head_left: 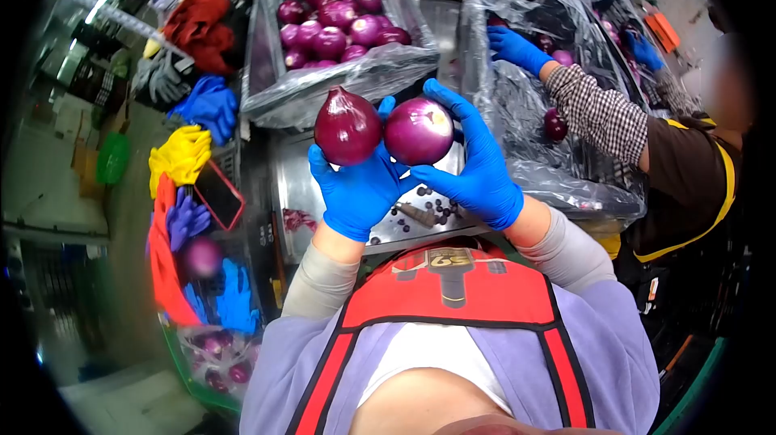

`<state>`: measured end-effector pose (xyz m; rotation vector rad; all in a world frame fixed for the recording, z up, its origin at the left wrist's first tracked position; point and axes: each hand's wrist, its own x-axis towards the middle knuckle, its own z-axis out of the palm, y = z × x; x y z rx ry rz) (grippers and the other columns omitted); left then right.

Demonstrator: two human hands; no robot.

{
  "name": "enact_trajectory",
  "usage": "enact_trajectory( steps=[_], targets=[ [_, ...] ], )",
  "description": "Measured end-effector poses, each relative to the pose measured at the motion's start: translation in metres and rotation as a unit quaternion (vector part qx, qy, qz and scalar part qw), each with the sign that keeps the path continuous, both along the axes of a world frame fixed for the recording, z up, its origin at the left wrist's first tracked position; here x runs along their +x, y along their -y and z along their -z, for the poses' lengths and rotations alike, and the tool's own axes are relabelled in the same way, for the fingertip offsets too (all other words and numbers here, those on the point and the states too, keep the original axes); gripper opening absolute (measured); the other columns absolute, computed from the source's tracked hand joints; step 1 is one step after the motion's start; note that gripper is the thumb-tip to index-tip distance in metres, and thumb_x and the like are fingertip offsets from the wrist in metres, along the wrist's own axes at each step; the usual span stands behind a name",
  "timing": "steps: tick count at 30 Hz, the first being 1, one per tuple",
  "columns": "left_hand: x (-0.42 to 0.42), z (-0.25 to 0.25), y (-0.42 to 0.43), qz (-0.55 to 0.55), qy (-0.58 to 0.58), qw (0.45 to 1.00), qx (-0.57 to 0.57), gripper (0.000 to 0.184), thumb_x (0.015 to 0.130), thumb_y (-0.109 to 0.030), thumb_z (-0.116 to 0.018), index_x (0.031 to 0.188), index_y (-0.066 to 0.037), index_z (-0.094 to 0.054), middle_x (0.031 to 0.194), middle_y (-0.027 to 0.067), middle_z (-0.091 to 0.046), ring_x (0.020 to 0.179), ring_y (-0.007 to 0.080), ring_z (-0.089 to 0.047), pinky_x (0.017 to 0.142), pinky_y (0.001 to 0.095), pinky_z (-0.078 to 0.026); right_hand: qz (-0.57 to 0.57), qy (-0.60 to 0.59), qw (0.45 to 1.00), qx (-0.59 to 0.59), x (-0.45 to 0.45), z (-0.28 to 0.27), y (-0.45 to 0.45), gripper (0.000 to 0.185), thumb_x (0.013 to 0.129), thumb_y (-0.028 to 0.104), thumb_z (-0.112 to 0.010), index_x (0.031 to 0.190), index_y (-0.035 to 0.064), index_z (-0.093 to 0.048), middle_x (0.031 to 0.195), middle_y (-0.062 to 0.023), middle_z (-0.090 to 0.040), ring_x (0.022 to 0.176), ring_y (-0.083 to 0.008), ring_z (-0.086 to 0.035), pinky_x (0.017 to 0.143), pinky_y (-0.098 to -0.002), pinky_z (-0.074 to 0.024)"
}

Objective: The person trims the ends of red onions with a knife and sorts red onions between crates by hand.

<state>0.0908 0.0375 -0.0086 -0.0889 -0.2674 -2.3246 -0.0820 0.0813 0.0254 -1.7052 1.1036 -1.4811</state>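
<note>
My left hand (354,192), in a blue glove, is closed around a dark red onion (347,126) with a pointed top. Beside it, my right hand (478,172), gloved in blue too, grips a shiny purple onion (419,131) whose pale cut end faces up and right. Both onions are held side by side above a metal tray (295,172). On the tray below my hands lie small dark round bits (440,213), a tapered brownish piece (416,213) and some purple skin scraps (299,220).
Ahead stands a plastic-lined crate (267,83) of purple onions. Another lined crate (558,184) is at right, where a co-worker's gloved hand (517,48) reaches in. At left lie yellow gloves (179,156), blue gloves (236,297) and a red-edged phone-like slab (218,195).
</note>
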Motion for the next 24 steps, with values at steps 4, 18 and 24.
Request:
enact_trajectory(
  steps=[4,18,24],
  targets=[
    [0.044,0.000,-0.010,-0.067,0.077,0.994,-0.038,0.103,0.067,-0.063,-0.065,0.146,-0.012,-0.023,0.150,0.0102,-0.025,0.135,0.0340,-0.030,0.107,0.0583,-0.026,-0.009,0.075,0.997,0.032,0.049,0.028,0.003,0.078,0.072,0.014,-0.077,0.138,0.0050,-0.036,0.136,-0.0130,-0.042,0.123,-0.0244,-0.045,0.100,-0.0361,-0.0405],
    [0.169,0.039,-0.049,-0.230,0.117,0.965,-0.045,0.094,0.074,-0.016,-0.076,0.147,-0.013,-0.016,0.146,0.0185,-0.028,0.120,0.0325,-0.051,0.092,0.0392,-0.051,0.152,0.184,0.887,0.394,0.092,0.243,0.084,0.071,0.075,0.041,-0.076,0.123,0.0047,-0.040,0.117,-0.0180,-0.051,0.098,-0.0310,-0.059,0.069,-0.0400,-0.0571],
    [0.161,0.009,-0.052,-0.292,0.229,0.923,-0.099,0.099,0.070,-0.011,-0.080,0.147,-0.015,-0.017,0.146,0.0178,-0.028,0.124,0.0332,-0.047,0.094,0.0370,-0.051,0.197,-0.061,0.936,0.286,0.086,0.221,0.077,0.079,0.075,0.042,-0.073,0.132,-0.0003,-0.040,0.124,-0.0240,-0.051,0.111,-0.0347,-0.053,0.095,-0.0406,-0.0425]
  ],
)
